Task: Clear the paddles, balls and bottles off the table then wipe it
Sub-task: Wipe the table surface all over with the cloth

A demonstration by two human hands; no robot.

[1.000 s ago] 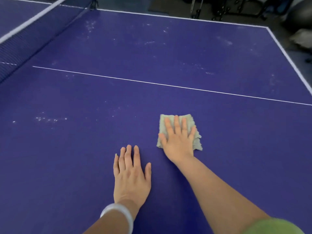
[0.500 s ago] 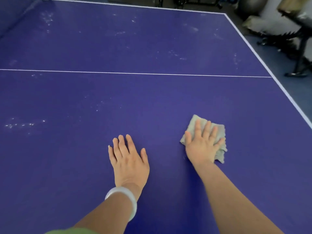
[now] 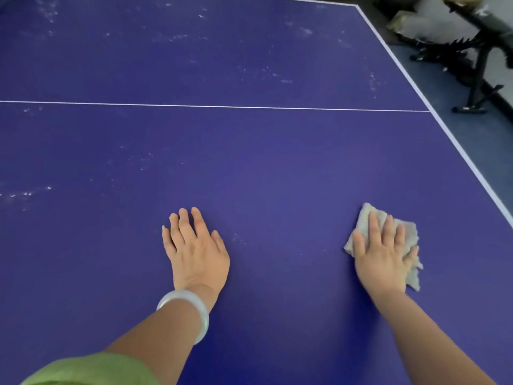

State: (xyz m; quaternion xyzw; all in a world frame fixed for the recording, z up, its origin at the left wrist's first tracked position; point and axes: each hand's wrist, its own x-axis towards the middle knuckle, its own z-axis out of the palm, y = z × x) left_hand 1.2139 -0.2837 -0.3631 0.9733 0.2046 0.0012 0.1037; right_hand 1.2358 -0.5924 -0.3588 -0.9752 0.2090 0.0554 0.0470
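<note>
Left hand point(image 3: 198, 254): my fingers straight, palm flat on the table point(image 3: 249, 162).
Right hand point(image 3: 384, 257): flat, straight fingers pressing the cloth point(image 3: 408, 232) near the table's right edge.

The camera on my head looks forward and down, close above my fingers point(image 3: 184, 222), the table point(image 3: 249, 162) stretching beyond them.

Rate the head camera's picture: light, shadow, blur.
Head view: light is even, no glare on the purple table; a soft shadow lies beside the right hand pressing the grey cloth; the black stand at top right looks smeared.
</note>
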